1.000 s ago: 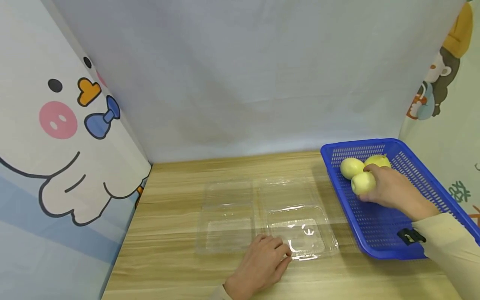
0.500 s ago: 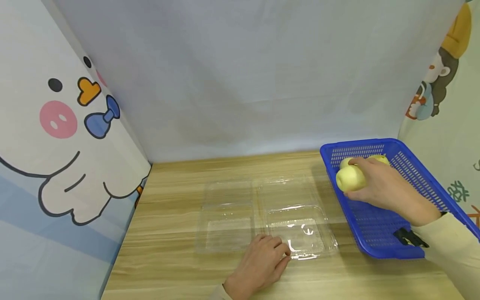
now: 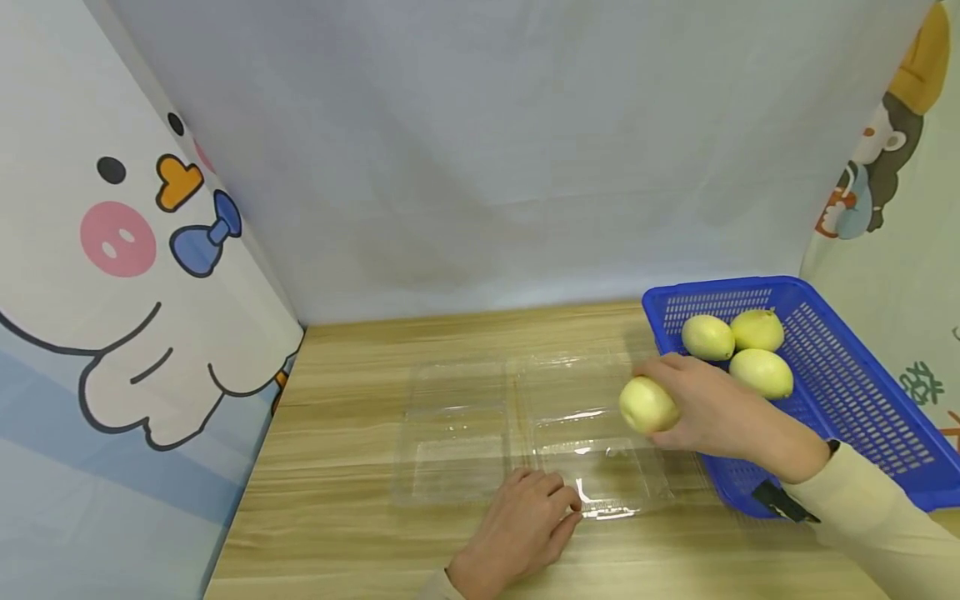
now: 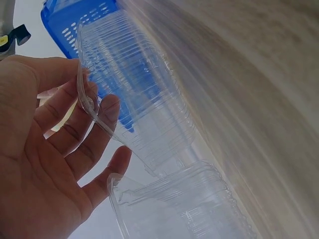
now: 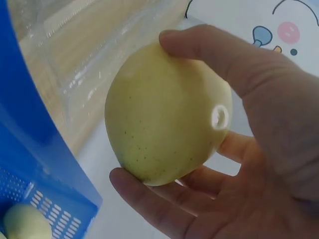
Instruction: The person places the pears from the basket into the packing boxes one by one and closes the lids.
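Note:
My right hand [image 3: 712, 412] holds a pale yellow pear [image 3: 648, 406] above the right edge of a clear plastic clamshell box [image 3: 600, 467]. In the right wrist view, the thumb lies on one side of the speckled pear [image 5: 164, 114] and the fingers on the other. At the box's front left corner, my left hand [image 3: 525, 525] pinches the rim. The left wrist view shows the thumb and fingers at that thin clear rim [image 4: 94, 113]. Three more pears [image 3: 761, 372] lie in a blue basket [image 3: 720, 467] at the right.
Left of that box lies a second clear clamshell box [image 3: 457, 467], its front half next to my left hand. Both sit lid-open on a wood-grain table [image 3: 330, 450]. A pale cloth [image 3: 487, 167] hangs behind, and printed cartoon panels stand at either side.
My right hand has lifted the pear out of the blue basket and carried it left and toward me, over the right box. Its departure uncovers the other pears. My left hand has stayed put.

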Available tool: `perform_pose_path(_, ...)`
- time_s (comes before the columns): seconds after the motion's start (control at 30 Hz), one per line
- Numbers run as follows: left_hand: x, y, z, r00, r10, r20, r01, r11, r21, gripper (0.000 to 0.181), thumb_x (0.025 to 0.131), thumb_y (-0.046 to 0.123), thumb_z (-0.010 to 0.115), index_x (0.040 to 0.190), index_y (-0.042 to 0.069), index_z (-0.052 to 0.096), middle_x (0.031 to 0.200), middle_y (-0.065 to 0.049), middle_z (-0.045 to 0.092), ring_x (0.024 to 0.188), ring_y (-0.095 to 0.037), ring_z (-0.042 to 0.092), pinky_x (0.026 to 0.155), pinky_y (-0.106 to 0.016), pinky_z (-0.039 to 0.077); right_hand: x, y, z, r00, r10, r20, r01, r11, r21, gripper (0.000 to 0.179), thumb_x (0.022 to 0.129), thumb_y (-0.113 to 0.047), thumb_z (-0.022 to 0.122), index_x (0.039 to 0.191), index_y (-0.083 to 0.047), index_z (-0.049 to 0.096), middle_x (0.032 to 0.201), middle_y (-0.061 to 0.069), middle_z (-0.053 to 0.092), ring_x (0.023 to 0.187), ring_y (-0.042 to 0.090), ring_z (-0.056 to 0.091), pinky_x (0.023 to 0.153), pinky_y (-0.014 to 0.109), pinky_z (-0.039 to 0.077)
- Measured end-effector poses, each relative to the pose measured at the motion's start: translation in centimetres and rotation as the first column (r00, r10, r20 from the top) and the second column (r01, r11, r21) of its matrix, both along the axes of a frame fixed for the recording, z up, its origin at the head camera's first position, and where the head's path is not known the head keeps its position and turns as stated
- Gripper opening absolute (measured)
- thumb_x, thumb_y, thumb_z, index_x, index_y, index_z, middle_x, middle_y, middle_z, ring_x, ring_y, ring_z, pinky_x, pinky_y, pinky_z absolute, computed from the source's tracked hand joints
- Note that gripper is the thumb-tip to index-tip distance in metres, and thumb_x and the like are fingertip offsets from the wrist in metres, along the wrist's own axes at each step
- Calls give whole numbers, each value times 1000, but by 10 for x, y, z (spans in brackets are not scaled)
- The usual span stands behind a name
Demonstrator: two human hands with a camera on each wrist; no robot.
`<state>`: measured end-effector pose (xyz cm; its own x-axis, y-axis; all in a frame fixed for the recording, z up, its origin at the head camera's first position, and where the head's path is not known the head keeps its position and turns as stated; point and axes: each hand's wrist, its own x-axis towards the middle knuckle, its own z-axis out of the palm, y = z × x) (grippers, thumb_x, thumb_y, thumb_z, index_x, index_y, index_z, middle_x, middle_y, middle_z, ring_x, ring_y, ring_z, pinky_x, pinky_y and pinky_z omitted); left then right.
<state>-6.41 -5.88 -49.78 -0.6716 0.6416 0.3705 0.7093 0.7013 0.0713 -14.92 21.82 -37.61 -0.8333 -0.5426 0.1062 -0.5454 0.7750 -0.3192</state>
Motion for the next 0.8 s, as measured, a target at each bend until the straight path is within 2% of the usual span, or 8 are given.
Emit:
perform_pose_path(0.3,0,-4,1,1000,-1,-9,1,1000,-2,5,95,32,81,93,29,78,84,15,67,78,-2,65,87,-26,55,5,-18,-23,988,115,101,-116,993,1,69,66,-26,98,127,-11,69,117,6,71,98,21,67,78,40,60)
perform_pose_path(0.5,0,-6,2,1000,1,-6,-1,1000,-13,5,94,33,81,94,29,78,85,15,66,79,-2,64,88,-25,55,8,-29,-40,969,169,181,-179,983,38,73,65,-27,97,130,-11,69,120,6,70,96,19,67,78,37,59)
perform_pose_path(0.63,0,-6,1,1000,4,-8,-5,1000,-18,6,94,34,81,93,29,78,85,15,66,80,-2,64,88,-25,54,8,-32,-48,958,207,197,-223,973,60,72,64,-28,96,129,-11,69,120,7,71,96,20,68,76,37,59)
perform_pose_path(0.8,-1,-6,-1,1000,10,-19,-11,1000,-17,6,94,34,81,92,30,77,84,15,66,79,-3,65,86,-25,54,7,-36,-55,953,227,202,-247,966,79,71,62,-22,95,127,-10,70,121,10,73,101,26,70,81,42,62)
